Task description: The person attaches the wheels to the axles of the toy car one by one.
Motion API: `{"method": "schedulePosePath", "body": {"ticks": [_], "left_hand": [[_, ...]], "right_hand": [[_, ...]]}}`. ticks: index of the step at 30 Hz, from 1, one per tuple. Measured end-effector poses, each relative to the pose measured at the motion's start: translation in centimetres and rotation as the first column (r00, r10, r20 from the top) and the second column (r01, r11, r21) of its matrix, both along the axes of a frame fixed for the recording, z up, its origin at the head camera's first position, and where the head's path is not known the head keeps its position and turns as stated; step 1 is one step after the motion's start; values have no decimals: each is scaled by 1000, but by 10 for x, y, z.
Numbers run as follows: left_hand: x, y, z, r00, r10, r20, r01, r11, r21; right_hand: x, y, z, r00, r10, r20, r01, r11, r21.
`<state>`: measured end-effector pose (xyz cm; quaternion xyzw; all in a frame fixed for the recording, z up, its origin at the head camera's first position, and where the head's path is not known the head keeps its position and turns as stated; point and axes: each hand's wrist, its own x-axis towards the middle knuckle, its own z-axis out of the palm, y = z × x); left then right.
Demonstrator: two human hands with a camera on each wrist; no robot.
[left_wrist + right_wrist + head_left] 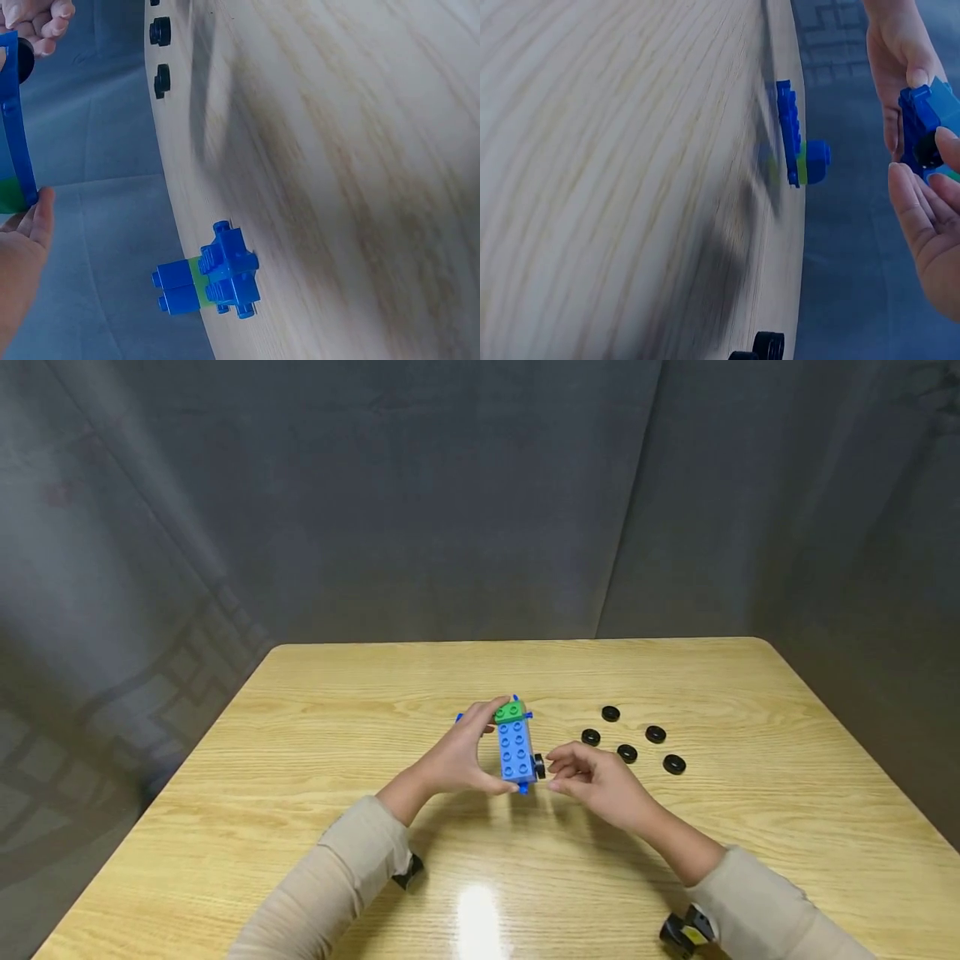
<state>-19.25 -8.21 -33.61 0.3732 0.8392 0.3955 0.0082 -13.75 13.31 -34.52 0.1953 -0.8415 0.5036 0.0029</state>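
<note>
My left hand (457, 756) grips a blue toy car base (516, 747) built of studded blocks, with a green brick (508, 712) at its far end, above the table. Thumb and fingers clasp it lengthwise. A black wheel (539, 766) sits on its right side, at the near end. Beside that wheel is my right hand (600, 781), fingers loosely bent, with a small gap to the wheel and nothing held. A second blue block build (229, 270) with a light green layer stands on the table, mostly hidden behind the left hand in the head view.
Several loose black wheels (627, 753) lie on the wooden table (360, 693) beyond and right of the right hand. Grey curtains (450, 510) hang behind the table and at both sides. Black wrist devices (686, 931) show at the sleeves.
</note>
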Motion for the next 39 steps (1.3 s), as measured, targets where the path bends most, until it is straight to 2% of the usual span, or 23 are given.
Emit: {"method": "schedulePosePath", "body": {"ticks": [17, 25, 29, 34, 39], "left_hand": [[3, -5, -6, 1000, 18, 19, -16, 998, -67], [4, -5, -8, 1000, 19, 25, -17, 997, -72], [3, -5, -9, 999, 20, 31, -17, 997, -76], [2, -6, -11, 999, 34, 8, -33, 994, -102], [2, -7, -12, 999, 38, 22, -34, 991, -132]], "right_hand": [[-2, 31, -3, 998, -44, 48, 42, 999, 34], [-5, 50, -13, 998, -55, 30, 53, 996, 72], [-6, 57, -18, 996, -70, 58, 64, 994, 89], [-7, 68, -21, 994, -79, 80, 67, 988, 136], [-6, 80, -26, 995, -69, 78, 52, 979, 198]]}}
